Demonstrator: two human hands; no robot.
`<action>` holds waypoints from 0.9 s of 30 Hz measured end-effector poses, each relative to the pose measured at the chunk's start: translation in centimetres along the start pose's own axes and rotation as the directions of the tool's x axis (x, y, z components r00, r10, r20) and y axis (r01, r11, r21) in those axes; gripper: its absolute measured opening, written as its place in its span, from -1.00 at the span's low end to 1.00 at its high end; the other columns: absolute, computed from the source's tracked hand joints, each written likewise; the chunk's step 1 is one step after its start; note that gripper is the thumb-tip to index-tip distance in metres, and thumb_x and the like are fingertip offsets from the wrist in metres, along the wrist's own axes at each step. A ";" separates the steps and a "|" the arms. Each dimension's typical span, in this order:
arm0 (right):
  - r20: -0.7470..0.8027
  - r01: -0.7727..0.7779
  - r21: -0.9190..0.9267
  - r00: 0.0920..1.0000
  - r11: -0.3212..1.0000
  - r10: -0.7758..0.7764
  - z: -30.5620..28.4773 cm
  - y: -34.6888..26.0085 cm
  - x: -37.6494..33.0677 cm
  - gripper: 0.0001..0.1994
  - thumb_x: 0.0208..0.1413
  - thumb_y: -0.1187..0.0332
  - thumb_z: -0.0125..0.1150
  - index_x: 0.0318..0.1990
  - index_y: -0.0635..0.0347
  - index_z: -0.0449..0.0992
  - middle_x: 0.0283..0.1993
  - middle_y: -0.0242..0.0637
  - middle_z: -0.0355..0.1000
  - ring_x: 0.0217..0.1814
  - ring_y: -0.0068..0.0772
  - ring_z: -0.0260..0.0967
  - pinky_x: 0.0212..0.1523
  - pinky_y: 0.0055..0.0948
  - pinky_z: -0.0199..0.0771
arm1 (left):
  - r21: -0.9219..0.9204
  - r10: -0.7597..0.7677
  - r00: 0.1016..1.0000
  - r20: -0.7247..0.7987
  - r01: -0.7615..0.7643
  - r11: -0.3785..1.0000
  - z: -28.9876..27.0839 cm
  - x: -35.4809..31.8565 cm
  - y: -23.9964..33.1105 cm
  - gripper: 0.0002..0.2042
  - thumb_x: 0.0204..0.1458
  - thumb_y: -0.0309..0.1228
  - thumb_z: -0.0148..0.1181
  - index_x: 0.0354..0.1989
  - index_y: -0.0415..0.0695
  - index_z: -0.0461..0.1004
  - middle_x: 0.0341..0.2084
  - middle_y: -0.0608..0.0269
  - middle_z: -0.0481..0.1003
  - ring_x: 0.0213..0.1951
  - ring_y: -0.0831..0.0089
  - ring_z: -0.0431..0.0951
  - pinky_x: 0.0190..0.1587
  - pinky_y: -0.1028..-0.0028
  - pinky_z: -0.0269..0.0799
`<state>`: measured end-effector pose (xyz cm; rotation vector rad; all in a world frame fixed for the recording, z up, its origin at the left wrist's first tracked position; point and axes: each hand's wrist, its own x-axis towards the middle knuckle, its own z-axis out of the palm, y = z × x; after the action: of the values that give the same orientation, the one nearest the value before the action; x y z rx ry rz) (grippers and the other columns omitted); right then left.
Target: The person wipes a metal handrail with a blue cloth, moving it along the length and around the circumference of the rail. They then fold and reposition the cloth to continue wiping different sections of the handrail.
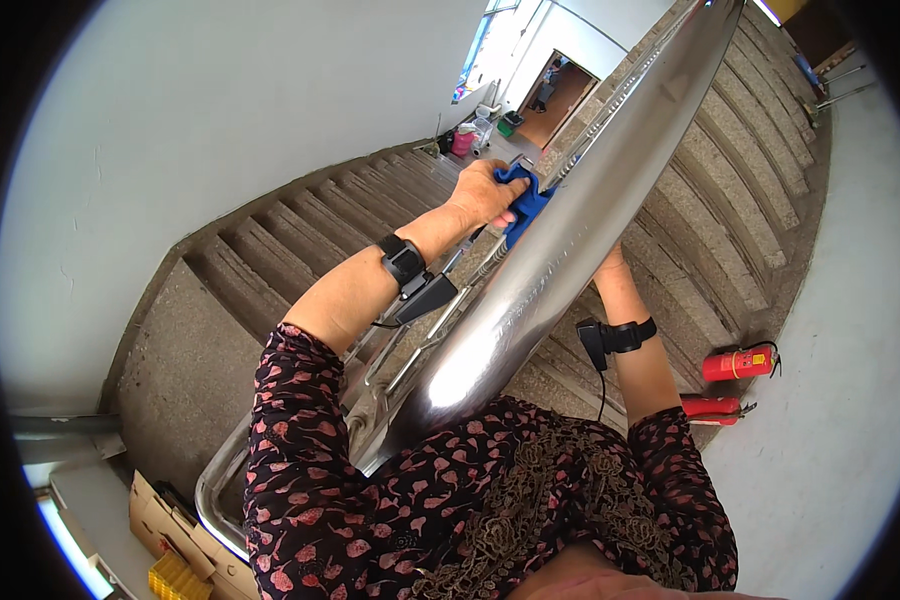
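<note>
A thick, shiny metal handrail [560, 265] runs slantwise up the middle of the view, from close to my body to the upper right. On its left side my left hand [485, 193] is closed on a blue cloth [528, 212], which lies folded against the rail's side. My right hand [612, 262] reaches to the rail from the right. Its fingers are hidden behind the handrail, so what they hold or touch does not show. Thin metal bars [440, 340] of the railing show below the handrail on the left.
Stone stairs lie on both sides, left steps [310, 225] and right steps [720, 200]. Two red fire extinguishers [738, 363] are by the right wall. Beyond the left flight are a pink bucket [462, 142], a green bin [508, 124] and a doorway. Cardboard boxes [170, 515] sit lower left.
</note>
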<state>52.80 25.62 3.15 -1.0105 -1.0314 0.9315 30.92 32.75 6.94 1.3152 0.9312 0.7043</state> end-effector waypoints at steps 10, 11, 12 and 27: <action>0.012 -0.080 0.050 0.997 0.996 0.080 -0.9 0.9 0.5 -0.76 0.32 0.23 -0.03 -0.02 0.16 0.37 -0.10 -0.39 0.43 -0.11 -0.55 0.40 -0.08 -0.49 0.49 | 0.506 0.605 0.667 0.435 -0.737 0.449 2.4 -0.1 -1.1 -0.30 -0.09 -0.28 0.32 0.28 -0.12 0.22 0.03 -0.19 0.37 0.07 -0.04 0.42 0.17 0.20 0.33; 0.020 -0.112 0.126 0.994 0.986 0.111 -0.9 0.8 0.4 -0.76 0.32 0.23 -0.03 -0.01 0.16 0.37 -0.10 -0.39 0.43 -0.11 -0.55 0.40 -0.08 -0.50 0.50 | 0.516 0.614 0.634 0.470 -0.762 0.392 2.3 -0.1 -1.1 -0.34 -0.08 -0.29 0.31 0.25 -0.13 0.25 0.00 -0.18 0.40 0.03 -0.02 0.45 0.15 0.21 0.35; 0.047 -0.129 0.213 0.992 0.969 0.121 -0.9 0.6 0.4 -0.76 0.32 0.23 -0.03 -0.01 0.16 0.36 -0.11 -0.39 0.43 -0.11 -0.56 0.40 -0.08 -0.50 0.50 | 0.517 0.614 0.636 0.468 -0.760 0.393 2.1 -0.1 -1.0 -0.34 -0.08 -0.29 0.31 0.25 -0.13 0.25 0.00 -0.18 0.40 0.03 -0.02 0.45 0.15 0.21 0.35; 0.106 0.233 -0.815 0.960 0.531 -0.259 2.8 -6.2 -2.4 -0.74 0.29 0.33 0.01 0.07 0.21 0.38 -0.02 -0.36 0.43 -0.02 -0.50 0.41 -0.01 -0.46 0.47 | 0.078 0.845 0.502 0.184 -0.865 0.496 3.4 1.0 3.9 -0.54 0.24 -0.35 0.09 0.31 -0.03 0.23 0.11 0.24 0.41 0.16 0.46 0.36 0.26 0.43 0.26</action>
<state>50.33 22.30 9.10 -1.5826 -1.6012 0.1261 34.64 32.56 10.68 1.9673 0.1345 1.3163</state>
